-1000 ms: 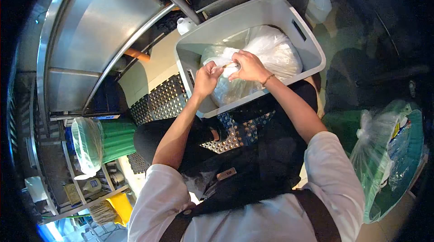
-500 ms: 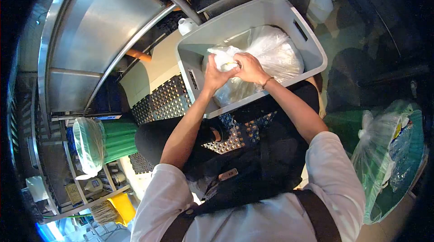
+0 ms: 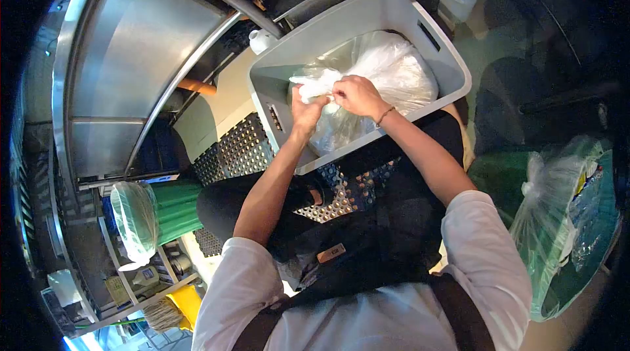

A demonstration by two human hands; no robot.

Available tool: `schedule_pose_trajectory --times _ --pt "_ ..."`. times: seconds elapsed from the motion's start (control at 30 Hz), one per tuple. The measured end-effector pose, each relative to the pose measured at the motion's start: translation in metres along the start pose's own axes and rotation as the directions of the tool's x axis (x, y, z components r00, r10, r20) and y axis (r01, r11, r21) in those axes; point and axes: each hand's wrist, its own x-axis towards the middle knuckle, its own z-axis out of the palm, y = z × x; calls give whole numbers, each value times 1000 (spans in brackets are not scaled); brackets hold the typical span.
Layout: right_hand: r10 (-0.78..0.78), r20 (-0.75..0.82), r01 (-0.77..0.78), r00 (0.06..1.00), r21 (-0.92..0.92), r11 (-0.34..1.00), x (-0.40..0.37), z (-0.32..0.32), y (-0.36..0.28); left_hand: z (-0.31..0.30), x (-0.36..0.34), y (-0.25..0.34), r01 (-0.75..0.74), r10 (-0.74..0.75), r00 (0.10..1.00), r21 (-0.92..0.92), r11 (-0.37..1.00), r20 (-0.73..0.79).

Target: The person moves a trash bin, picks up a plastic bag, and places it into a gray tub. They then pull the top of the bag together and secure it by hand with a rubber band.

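- While the left hand is clenching the white bunched neck of the plastic bag, the right hand is pinching it with its fingertips.
- The plastic bag is lying inside the grey tub, its long axis running crosswise, neck pointing picture-left.
- Bare floor is showing between the bag and the tub's upper-left wall.
- Clear, wrinkled film is fanning into pleats; the smooth, round-cornered tub is standing beside a holed mat.
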Motion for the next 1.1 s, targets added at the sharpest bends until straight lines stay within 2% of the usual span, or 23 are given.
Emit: schedule_pose_trajectory --times 0.07,0.13,0.17,0.2,0.23,0.3,0.33,0.4,0.43,0.5,0.6,0.67,0.7,0.77,0.83,0.87,0.9,0.93,0.97,1.0,1.03,1.07,1.1 --pt "-9 -12 9 1000 21 1000 -1 8 3 0 1 -6 0 -1 1000 -27 1000 -6" --pt "-23 -28 24 999 40 999 2 9 7 0 5 -10 -82 85 996 72 994 -36" --pt "5 34 -8 999 92 996 1 9 9 -1 2 -14 -78 81 996 74 994 -37" --pt "29 93 -42 995 139 989 1 9 10 0 -2 -12 -140 147 989 181 973 -24" --pt "29 88 -41 996 138 990 1 7 11 2 -3 -8 -204 214 977 283 937 -2" --pt "85 194 -129 977 223 966 1 3 9 0 -1 -3 -207 210 978 232 950 14" --pt "88 193 -131 977 223 966 1 0 6 -1 0 -2 -204 202 979 179 963 28" --pt "70 70 -80 995 152 985 1 -3 4 -5 5 2 -189 183 981 111 976 57" --pt "70 70 -80 995 153 985 0 -2 3 -8 7 4 -171 167 983 41 984 77" --pt "-31 -61 35 998 63 997 0 1 1 -10 8 7 -149 145 984 36 988 103" --pt "-49 -37 53 998 130 990 5 3 5 -9 9 8 -171 156 982 148 974 107" --pt "-43 -27 47 999 132 990 6 6 7 -9 11 7 -271 237 957 227 936 164" --pt "-43 -19 45 999 131 990 6 8 8 -9 9 11 -269 237 958 226 936 161" --pt "-35 19 33 999 124 992 5 9 11 -9 10 21 -77 28 986 296 952 165" --pt "-25 54 19 998 116 993 8 3 5 -12 19 19 -70 31 985 232 970 170" --pt "5 -166 11 986 96 995 12 -1 3 -13 23 19 -60 30 984 167 984 178" --pt "28 -379 1 925 77 997 17 -3 3 -14 26 20 -67 38 983 163 984 178" --pt "61 -481 20 875 161 987 26 -3 10 -15 27 20 -80 49 980 156 984 194" --pt "60 -483 20 873 158 987 30 -4 13 -16 27 19 -91 57 976 153 984 212" --pt "242 -193 -189 951 258 947 33 -5 16 -14 26 22 -93 58 975 154 984 216" --pt "390 128 -410 912 291 864 34 -3 17 -13 22 24 -90 67 979 113 989 192" --pt "348 208 -380 914 141 914 39 -4 21 -10 20 28 -93 81 983 71 993 165" --pt "345 208 -377 916 141 916 42 -2 22 -8 20 21 -96 83 983 71 993 162"
